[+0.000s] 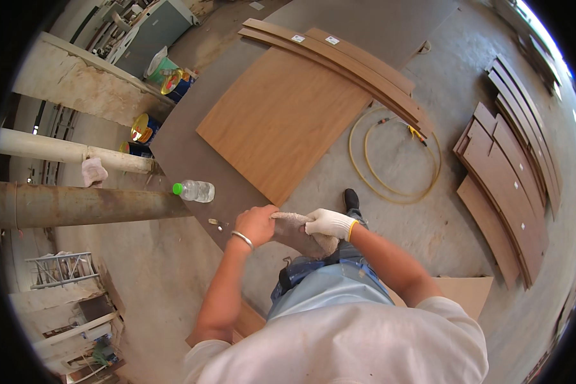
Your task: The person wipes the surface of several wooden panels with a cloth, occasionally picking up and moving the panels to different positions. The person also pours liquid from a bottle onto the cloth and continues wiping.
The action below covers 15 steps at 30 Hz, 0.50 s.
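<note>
Bare, with a bangle at the wrist, my left hand (256, 225) is closed on one end of a pale, fuzzy cloth (292, 217). My right hand (329, 224), in a white knitted glove, grips the cloth's other side. Between the two hands the cloth is pulled out, and part of it hangs below the right hand. Both hands are in front of my waist, above the near end of a grey-brown board surface (192, 128). Beyond them lies a wide wood-coloured panel (281, 121). A clear plastic bottle (200, 191) with a green cap lies left of my left hand.
Long narrow boards (339, 61) lie across the panel's far side. A yellow hose (365, 168) is coiled on the floor at right, with stacked brown boards (502, 173) farther right. At left are a rusty pipe (89, 205), a pale pipe (64, 148) and several paint cans (146, 128).
</note>
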Tool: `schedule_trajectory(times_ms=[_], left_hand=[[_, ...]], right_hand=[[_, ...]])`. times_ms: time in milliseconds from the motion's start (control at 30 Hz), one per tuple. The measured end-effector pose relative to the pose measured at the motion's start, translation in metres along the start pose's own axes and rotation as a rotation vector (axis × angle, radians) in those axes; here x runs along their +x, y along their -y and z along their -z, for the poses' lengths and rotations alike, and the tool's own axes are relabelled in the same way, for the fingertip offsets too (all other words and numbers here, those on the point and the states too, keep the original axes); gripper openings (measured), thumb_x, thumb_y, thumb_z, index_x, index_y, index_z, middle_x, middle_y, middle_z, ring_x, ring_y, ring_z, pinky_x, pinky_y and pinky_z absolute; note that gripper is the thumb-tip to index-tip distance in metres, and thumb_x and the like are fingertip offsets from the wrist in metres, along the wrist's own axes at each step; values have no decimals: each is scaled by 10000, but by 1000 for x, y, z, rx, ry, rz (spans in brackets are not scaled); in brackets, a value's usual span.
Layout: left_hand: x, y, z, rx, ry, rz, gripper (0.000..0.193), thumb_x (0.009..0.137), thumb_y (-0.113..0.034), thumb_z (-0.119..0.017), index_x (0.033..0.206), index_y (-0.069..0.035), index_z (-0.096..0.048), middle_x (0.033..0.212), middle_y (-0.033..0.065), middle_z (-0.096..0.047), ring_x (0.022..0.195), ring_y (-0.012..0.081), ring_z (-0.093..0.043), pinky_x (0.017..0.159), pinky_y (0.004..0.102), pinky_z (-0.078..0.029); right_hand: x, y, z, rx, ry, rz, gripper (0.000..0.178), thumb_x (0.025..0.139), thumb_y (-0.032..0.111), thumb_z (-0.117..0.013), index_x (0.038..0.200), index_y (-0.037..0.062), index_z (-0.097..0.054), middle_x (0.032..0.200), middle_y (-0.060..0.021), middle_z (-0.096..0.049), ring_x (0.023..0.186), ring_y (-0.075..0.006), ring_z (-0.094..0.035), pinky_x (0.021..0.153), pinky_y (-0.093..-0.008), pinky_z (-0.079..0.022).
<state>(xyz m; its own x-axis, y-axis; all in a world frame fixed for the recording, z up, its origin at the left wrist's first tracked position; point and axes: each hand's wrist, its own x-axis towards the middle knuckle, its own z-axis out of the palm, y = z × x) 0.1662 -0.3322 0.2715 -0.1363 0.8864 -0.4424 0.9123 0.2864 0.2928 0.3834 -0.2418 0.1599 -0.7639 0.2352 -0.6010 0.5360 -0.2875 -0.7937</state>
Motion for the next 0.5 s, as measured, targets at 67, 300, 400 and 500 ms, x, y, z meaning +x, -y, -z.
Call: schedule_trajectory(times_ms=[67,300,400,500], left_hand=[[-5,-19,-21,8,-78,58,311,910,-187,-625,1203,-122,-705,1006,203,-751,945,401,-727,860,526,-564],[-38,-77,-124,36,-461,-61,583,872,-190,-691,1399,17,-555,1425,241,-602,1279,405,-598,1028,498,-501],[-42,-88,-123,-46,-394,-118,617,870,-203,-700,1429,14,-555,1528,239,-523,1374,406,-523,1101,504,-446],[-53,-78,-98,-128,-412,-283,483,883,-193,-701,1313,17,-642,1482,228,-570,1370,394,-529,1101,523,-436]], right_hand=[[7,-26,-4,284,-72,-24,328,963,251,-626,1123,-7,-749,988,-61,-761,962,-208,-710,873,-339,-549],[-5,-29,-30,1495,330,95,525,1009,325,-692,1440,48,-572,1267,-98,-705,1181,-283,-677,1041,-434,-540],[-3,-41,-24,1248,118,225,569,972,237,-715,1476,46,-531,1341,-139,-673,1242,-318,-645,1090,-480,-513],[-7,-35,-18,1285,35,217,490,929,64,-651,1412,36,-566,1317,-165,-663,1216,-351,-639,1099,-510,-504]])
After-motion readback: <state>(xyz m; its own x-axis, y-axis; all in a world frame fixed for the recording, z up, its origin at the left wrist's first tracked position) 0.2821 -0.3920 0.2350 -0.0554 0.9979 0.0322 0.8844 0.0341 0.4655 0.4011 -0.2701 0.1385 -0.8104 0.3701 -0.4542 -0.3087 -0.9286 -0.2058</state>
